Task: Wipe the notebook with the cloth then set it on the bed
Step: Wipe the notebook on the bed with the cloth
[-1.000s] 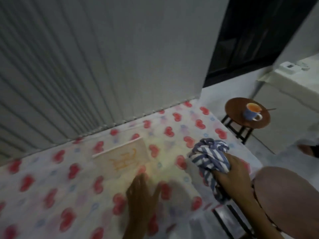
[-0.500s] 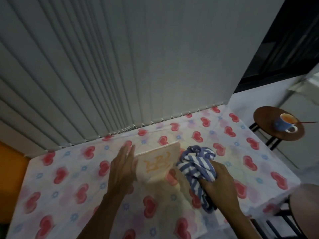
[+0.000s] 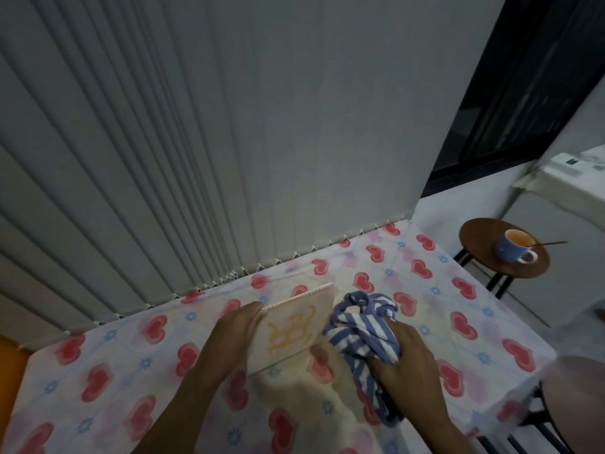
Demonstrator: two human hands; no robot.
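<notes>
A small pale notebook (image 3: 294, 326) with an orange drawing on its cover and a spiral edge at the top is tilted up off the heart-patterned bed (image 3: 108, 371). My left hand (image 3: 234, 335) grips its left edge. My right hand (image 3: 401, 355) is closed on a bunched blue-and-white striped cloth (image 3: 363, 326), which touches the notebook's right edge. A tail of the cloth hangs down toward me beside my right wrist.
Grey vertical blinds (image 3: 196, 142) rise directly behind the bed. To the right stands a round wooden stool (image 3: 484, 257) holding a blue cup (image 3: 515, 249) with a stick in it. A white cabinet (image 3: 573, 198) is at far right, another stool (image 3: 576, 385) at lower right.
My left hand went from resting beside the notebook to gripping its left edge and tilting it up. My right hand brought the cloth left against the notebook.
</notes>
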